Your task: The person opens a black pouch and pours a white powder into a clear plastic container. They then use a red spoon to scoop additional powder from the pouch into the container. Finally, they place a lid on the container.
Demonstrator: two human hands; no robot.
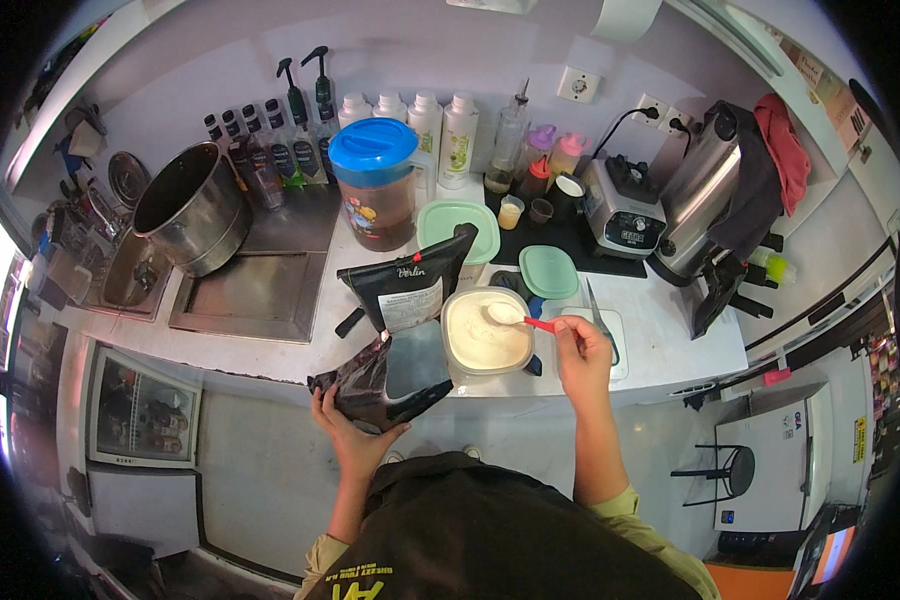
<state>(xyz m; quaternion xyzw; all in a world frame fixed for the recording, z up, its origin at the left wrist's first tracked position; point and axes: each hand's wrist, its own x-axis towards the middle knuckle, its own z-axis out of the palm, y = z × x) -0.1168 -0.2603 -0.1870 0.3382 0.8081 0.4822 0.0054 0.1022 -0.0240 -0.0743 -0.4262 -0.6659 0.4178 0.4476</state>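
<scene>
With my left hand (pixel 356 435) I grip the lower part of a large black foil pouch (pixel 375 367), tilted at the counter's front edge, its other end leaning toward the blue-lidded pitcher. My right hand (pixel 583 352) pinches the red handle of a small spoon (pixel 504 313). Pale powder heaps the spoon's bowl, which is over a square clear plastic container (pixel 489 366) of cream-coloured powder. To the container's right, scissors (pixel 604 322) lie on a small white scale or board (pixel 621 367). A green square lid (pixel 549 271) rests behind the container.
A pitcher (pixel 379 195) of brown liquid, a green-lidded tub (pixel 461 225) and white bottles (pixel 461 139) stand farther back. At left is a steel pot (pixel 195 210) by the sink (pixel 127 277). A blender base (pixel 624 217) and a steel dispenser (pixel 694 195) stand at right.
</scene>
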